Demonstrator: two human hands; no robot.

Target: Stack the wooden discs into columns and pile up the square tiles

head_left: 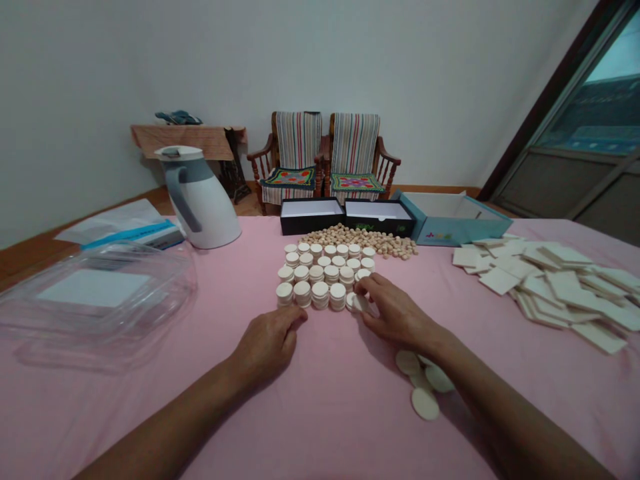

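Rows of stacked round wooden discs stand in the middle of the pink-covered table. My right hand is at the front right corner of the rows, thumb and fingers pinched on a wooden disc tilted against a low stack. My left hand rests on the cloth just in front of the front left stacks, its fingers curled in and nothing visible in them; their undersides are hidden. Several loose discs lie under my right forearm, which partly covers them.
Behind the stacks lies a heap of small wooden beads. Two black boxes and a blue box stand at the back. Square wooden tiles are piled at right. A white jug and clear plastic container are at left.
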